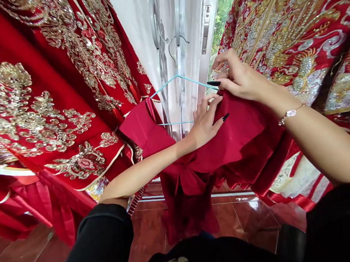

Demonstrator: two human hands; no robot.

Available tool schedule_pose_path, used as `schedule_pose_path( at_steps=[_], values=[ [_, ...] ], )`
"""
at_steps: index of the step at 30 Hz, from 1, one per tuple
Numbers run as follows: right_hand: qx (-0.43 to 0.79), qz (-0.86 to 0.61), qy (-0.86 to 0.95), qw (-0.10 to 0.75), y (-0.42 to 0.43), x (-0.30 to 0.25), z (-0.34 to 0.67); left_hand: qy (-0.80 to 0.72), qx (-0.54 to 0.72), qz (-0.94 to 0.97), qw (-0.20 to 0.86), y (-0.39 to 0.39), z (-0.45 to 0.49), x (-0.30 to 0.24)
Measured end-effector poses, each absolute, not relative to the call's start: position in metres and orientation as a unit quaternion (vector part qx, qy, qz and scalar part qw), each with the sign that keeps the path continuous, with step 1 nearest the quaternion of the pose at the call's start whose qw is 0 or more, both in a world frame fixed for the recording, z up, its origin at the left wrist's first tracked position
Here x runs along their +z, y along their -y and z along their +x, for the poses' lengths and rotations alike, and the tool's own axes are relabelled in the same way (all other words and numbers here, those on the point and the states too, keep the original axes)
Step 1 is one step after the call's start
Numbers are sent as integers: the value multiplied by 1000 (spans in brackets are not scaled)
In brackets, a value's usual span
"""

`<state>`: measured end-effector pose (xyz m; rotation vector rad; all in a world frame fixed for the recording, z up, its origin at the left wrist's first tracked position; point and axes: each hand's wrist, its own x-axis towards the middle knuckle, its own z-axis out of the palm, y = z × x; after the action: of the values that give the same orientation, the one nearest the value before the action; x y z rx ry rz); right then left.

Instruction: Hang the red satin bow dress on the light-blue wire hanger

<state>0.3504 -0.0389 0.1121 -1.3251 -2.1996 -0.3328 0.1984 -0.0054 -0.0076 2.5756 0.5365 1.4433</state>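
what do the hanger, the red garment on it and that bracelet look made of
The hanger looks like thin wire with a pale blue coating, given its slim, smooth bars. The red garment looks like a satin-finish woven fabric, soft-folded with a mild sheen; the fibre can't be told. The bracelet looks like rose-gold-toned metal with a clear stone, going by its shine and sparkle, though it could be plated.

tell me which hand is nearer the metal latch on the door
Right. The right hand is below and slightly to the right of the metal latch, over the red cloth. The left hand is farther below the latch, pressed on that cloth.
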Motion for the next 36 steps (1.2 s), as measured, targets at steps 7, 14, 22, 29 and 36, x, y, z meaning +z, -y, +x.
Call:
schedule_pose_path(
  at_steps=[7, 14, 22, 29, 36],
  values=[
    [-160, -522, 801, 247, 45, 108, 337, -244, 328, 904, -128, 22, 188, -13],
    [-254, -465, 774, 346, 42, 107, 304, -265, 263, 897, -236, 60, 168, -56],
    [-310, -460, 613, 563, 75, -9, 308, -328, 475, 816, -9, 124, 66, -133],
    [-246, -642, 548, 476, 60, -34, 313, -412, 564, 716, 4, 149, 2, -190],
    [-233, -724, 556, 335, 50, -2, 308, -417, 618, 666, 3, 129, 6, -159]
  ],
)
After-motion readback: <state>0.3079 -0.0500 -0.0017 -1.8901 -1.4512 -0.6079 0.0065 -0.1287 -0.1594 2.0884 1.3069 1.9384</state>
